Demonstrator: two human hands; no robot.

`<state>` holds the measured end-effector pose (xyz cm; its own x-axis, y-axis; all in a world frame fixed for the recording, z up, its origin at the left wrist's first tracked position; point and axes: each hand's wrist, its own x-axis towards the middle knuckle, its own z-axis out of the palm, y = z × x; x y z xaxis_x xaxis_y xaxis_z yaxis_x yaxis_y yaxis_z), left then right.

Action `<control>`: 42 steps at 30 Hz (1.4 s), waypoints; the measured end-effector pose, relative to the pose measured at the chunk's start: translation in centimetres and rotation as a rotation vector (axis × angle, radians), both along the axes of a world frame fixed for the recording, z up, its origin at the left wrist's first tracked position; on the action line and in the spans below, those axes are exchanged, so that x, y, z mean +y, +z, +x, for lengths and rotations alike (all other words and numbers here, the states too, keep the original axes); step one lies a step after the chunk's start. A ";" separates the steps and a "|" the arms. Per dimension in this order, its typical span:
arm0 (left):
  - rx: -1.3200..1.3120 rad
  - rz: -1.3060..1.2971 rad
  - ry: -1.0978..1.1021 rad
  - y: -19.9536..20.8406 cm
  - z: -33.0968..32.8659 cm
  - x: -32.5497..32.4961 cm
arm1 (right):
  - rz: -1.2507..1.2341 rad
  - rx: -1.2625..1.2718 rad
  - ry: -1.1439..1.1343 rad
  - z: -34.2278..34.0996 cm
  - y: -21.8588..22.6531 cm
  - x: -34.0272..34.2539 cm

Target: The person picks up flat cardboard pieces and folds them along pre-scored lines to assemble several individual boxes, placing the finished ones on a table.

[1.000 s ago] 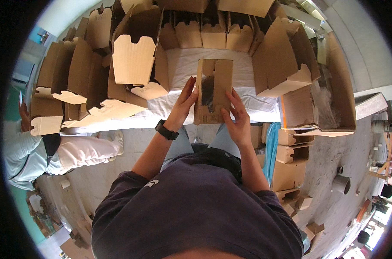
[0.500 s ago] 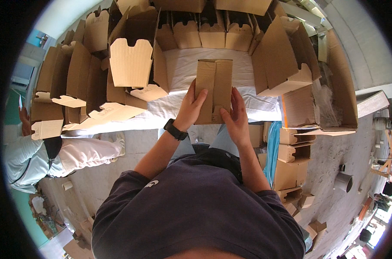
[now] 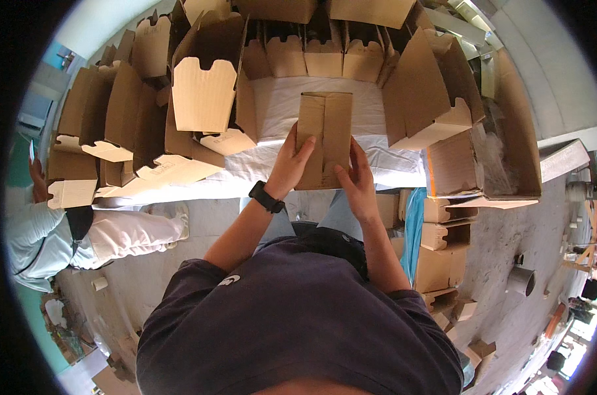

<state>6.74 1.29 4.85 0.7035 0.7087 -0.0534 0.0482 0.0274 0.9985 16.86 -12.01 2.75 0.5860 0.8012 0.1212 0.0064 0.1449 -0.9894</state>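
A narrow brown cardboard box (image 3: 324, 138), its long side with a seam facing up, is held upright between my two hands. My left hand (image 3: 290, 159) grips its left edge, thumb lying on the front face and fingers behind. On the lower right edge my right hand (image 3: 357, 181) has its thumb against the face, with the other fingers along the side. The box is over the near edge of a table covered with a white cloth (image 3: 275, 105). What is inside the box, if anything, is hidden.
Open cardboard bins (image 3: 203, 95) with notched fronts crowd the left, more bins (image 3: 324, 59) line the back. At right stand a large bin (image 3: 430, 92) and a carton (image 3: 453, 164) with clear plastic. Stacked boxes (image 3: 443, 263) and a blue plastic sheet (image 3: 413, 230) are below. Another person (image 3: 42, 237) is at far left.
The box stays almost in place in both hands. My right hand's fingers have drawn slightly closer to the box edge. The view has shifted a little.
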 end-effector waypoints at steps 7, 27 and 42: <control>-0.054 -0.051 -0.121 1.2 -1.4 1.0 | -0.011 -0.098 0.002 -0.2 1.7 -0.8; -0.036 0.222 -0.030 -2.3 -6.2 2.4 | -0.160 -0.857 0.157 -0.6 -1.4 -2.6; 0.103 0.241 -0.080 -2.2 -8.2 2.9 | -0.174 -0.448 0.026 -0.2 -2.9 -4.5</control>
<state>-1.48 4.23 2.61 0.7571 0.6524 0.0358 0.1424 -0.2183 0.9654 16.64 -16.52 -0.12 0.4866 0.8455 0.2199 0.4365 -0.0172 -0.8996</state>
